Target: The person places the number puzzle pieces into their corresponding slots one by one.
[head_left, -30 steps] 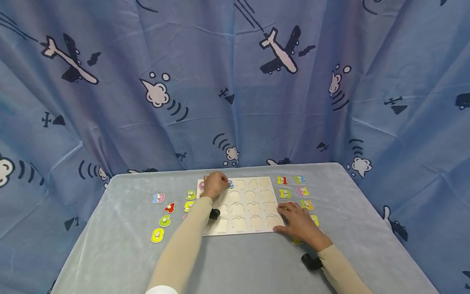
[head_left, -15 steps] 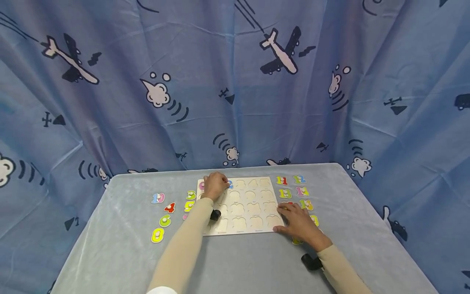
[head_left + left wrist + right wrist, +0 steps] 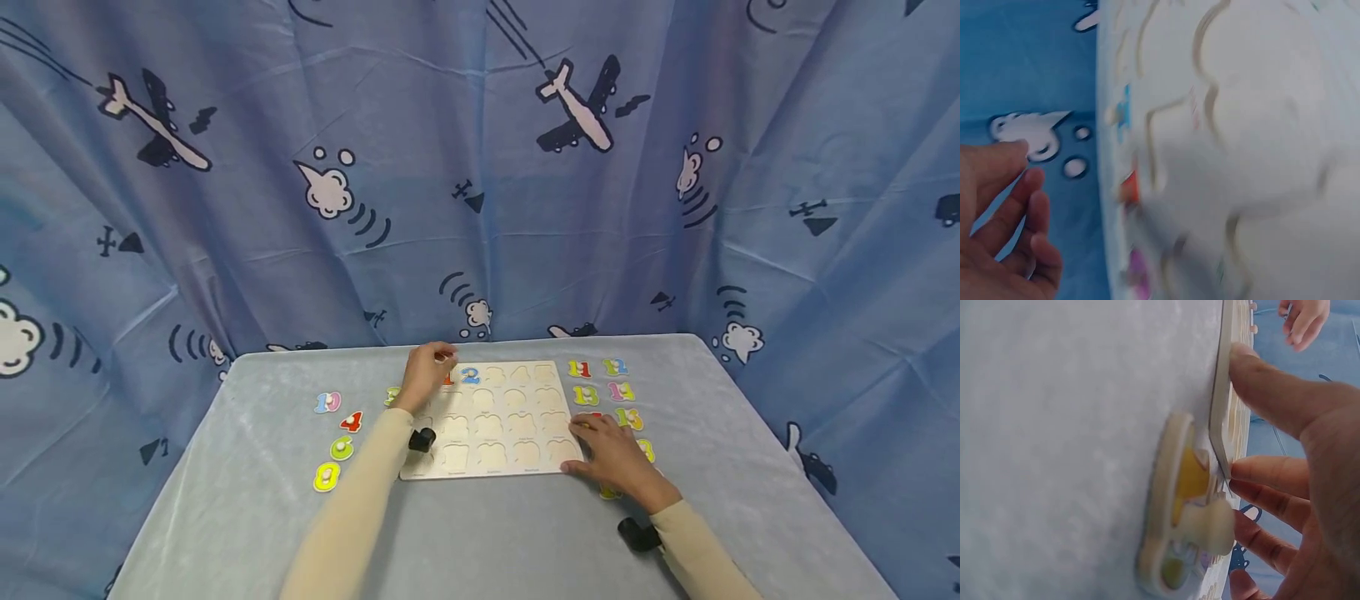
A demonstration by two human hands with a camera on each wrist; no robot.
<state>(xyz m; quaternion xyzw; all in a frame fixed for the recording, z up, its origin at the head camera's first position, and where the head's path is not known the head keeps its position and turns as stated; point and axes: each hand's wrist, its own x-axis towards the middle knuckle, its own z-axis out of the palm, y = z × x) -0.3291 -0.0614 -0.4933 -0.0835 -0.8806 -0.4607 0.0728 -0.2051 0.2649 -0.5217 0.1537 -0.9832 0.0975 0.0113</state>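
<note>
A pale wooden number board lies mid-table, most of its cut-outs bare. A red 1 and a blue 2 sit in its top row. My left hand hovers at the board's far left corner beside the 1; its fingers are loosely curled and hold nothing. My right hand rests on the board's near right corner. Its thumb presses the board's edge, next to a yellow knobbed piece.
Loose number pieces lie left of the board: a 10, a 4, a 6, an 8. Several more, such as 11 and 12, lie on the right. A blue airplane-print curtain surrounds the table.
My left hand has lifted off the board's top row and drawn back to the left, uncovering the 1 and the 2. The right hand has stayed put.
</note>
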